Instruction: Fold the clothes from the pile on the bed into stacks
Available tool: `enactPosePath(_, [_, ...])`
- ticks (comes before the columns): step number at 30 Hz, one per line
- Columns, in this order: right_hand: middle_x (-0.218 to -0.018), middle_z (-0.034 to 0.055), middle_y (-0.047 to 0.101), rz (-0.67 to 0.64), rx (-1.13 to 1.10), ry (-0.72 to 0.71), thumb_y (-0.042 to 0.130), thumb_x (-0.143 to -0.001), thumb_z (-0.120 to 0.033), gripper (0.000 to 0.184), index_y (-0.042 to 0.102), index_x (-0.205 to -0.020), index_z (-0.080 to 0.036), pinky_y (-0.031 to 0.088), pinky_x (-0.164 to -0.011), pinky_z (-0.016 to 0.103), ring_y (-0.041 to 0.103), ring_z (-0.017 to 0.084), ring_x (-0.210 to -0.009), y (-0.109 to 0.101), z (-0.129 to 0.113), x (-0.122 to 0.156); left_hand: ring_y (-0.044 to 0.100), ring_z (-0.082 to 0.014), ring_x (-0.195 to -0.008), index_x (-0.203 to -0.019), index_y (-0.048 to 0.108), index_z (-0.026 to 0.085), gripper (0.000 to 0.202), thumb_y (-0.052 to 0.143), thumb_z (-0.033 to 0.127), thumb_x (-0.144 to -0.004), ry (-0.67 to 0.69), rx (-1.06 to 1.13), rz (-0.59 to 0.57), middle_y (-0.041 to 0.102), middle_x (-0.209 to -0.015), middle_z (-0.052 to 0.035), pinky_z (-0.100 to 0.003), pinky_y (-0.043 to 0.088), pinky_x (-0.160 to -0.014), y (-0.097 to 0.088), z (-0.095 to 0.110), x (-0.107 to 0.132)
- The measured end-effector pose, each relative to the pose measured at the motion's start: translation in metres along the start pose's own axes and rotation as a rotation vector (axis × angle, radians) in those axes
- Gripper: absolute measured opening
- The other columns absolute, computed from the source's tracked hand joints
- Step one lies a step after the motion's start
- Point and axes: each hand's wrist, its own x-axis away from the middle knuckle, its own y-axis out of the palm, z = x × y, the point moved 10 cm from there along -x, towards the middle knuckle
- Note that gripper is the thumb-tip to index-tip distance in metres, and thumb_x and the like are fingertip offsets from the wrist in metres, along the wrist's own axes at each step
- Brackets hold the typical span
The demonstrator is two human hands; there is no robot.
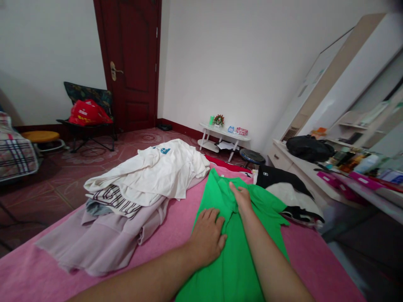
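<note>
A bright green short-sleeved shirt [239, 256] lies spread out in front of me, its collar end away from me and one sleeve reaching right. My left hand [208, 235] rests palm down on its left part, fingers apart. Farther up, near the collar, my right hand [242, 198] is on the shirt with its thumb stretched out. Its other fingers are bent into the cloth and mostly hidden. Creases run through the fabric between both hands. Beneath the shirt is a pink bed cover [176, 235].
Left of the shirt lies a pile with a white T-shirt [160, 167], a striped garment [116, 201] and a pale mauve garment [103, 239]. Black and white clothing [289, 193] lies right. A cluttered dresser [296, 165] borders the right side; a low white table [225, 133] stands beyond.
</note>
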Motion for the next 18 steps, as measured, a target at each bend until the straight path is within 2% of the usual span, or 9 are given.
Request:
enactPosePath(2, [-0.085,0.0113,0.071,-0.028,-0.021,-0.055,0.065,-0.061,-0.039,0.041,0.07,-0.092,-0.012,0.048,-0.074,0.037,0.064,0.028,-0.082,0.0,-0.009,-0.003,0.036,-0.0297,-0.128,-0.125,0.052,0.019,0.043,0.05,0.038,-0.086,-0.004,0.015,0.008,0.044,-0.138,-0.0105,-0.048,0.024,-0.111,-0.001,-0.002,0.0])
enactPosePath(6, [-0.107,0.0075,0.068,0.092,0.059,-0.161,0.046,-0.068,-0.019,0.042,0.068,-0.104,-0.02,0.043,-0.088,0.037,0.06,0.026,-0.098,-0.026,-0.019,0.021,0.035,-0.03,-0.129,-0.126,0.051,0.02,0.044,0.05,0.037,-0.086,-0.005,0.033,0.007,0.043,-0.138,-0.0103,-0.049,0.024,-0.111,-0.001,-0.003,0.0])
enactPosePath(9, [-0.106,0.01,0.065,0.128,0.305,-0.131,0.044,-0.068,-0.015,0.038,0.071,-0.094,-0.022,0.043,-0.085,0.04,0.059,0.028,-0.096,-0.039,-0.015,0.036,0.035,-0.0305,-0.129,-0.127,0.051,0.019,0.044,0.05,0.037,-0.086,-0.004,0.032,0.007,0.043,-0.139,-0.0106,-0.049,0.023,-0.111,-0.002,-0.001,0.001])
enactPosePath(10, [-0.109,0.0108,0.063,0.144,0.365,-0.148,0.045,-0.068,-0.015,0.036,0.072,-0.092,-0.022,0.042,-0.086,0.04,0.057,0.029,-0.099,-0.04,-0.019,0.038,0.035,-0.0306,-0.129,-0.127,0.051,0.019,0.045,0.049,0.037,-0.086,-0.006,0.031,0.008,0.043,-0.139,-0.0108,-0.05,0.022,-0.111,-0.003,-0.001,0.001])
enactPosePath(12, [-0.117,0.011,0.059,0.193,0.413,-0.273,0.046,-0.069,-0.014,0.035,0.071,-0.093,-0.021,0.039,-0.093,0.041,0.052,0.029,-0.109,-0.039,-0.042,0.036,0.034,-0.0308,-0.13,-0.127,0.051,0.018,0.045,0.048,0.037,-0.087,-0.007,0.033,0.003,0.043,-0.139,-0.0111,-0.05,0.022,-0.112,-0.003,0.0,0.001])
enactPosePath(13, [-0.119,0.0108,0.058,0.194,0.413,-0.35,0.046,-0.07,-0.013,0.035,0.07,-0.095,-0.02,0.037,-0.096,0.04,0.05,0.028,-0.113,-0.034,-0.056,0.033,0.033,-0.0309,-0.13,-0.127,0.051,0.018,0.045,0.047,0.037,-0.087,-0.009,0.035,-0.001,0.043,-0.14,-0.0112,-0.05,0.021,-0.112,-0.002,0.0,0.001])
enactPosePath(15, [-0.118,0.0106,0.059,0.088,0.42,-0.426,0.043,-0.074,-0.011,0.036,0.066,-0.101,-0.018,0.037,-0.098,0.035,0.051,0.023,-0.113,-0.01,-0.075,0.022,0.032,-0.031,-0.131,-0.127,0.051,0.017,0.045,0.048,0.037,-0.087,-0.013,0.04,-0.011,0.042,-0.141,-0.0113,-0.05,0.02,-0.112,0.0,-0.001,0.0])
enactPosePath(18, [-0.102,0.0109,0.066,-0.139,0.487,-0.356,0.042,-0.079,-0.012,0.037,0.059,-0.113,-0.013,0.045,-0.086,0.029,0.061,0.02,-0.097,0.037,-0.074,0.001,0.032,-0.0309,-0.131,-0.127,0.051,0.017,0.045,0.048,0.037,-0.086,-0.026,0.051,-0.017,0.041,-0.141,-0.011,-0.05,0.02,-0.113,0.002,-0.003,0.0])
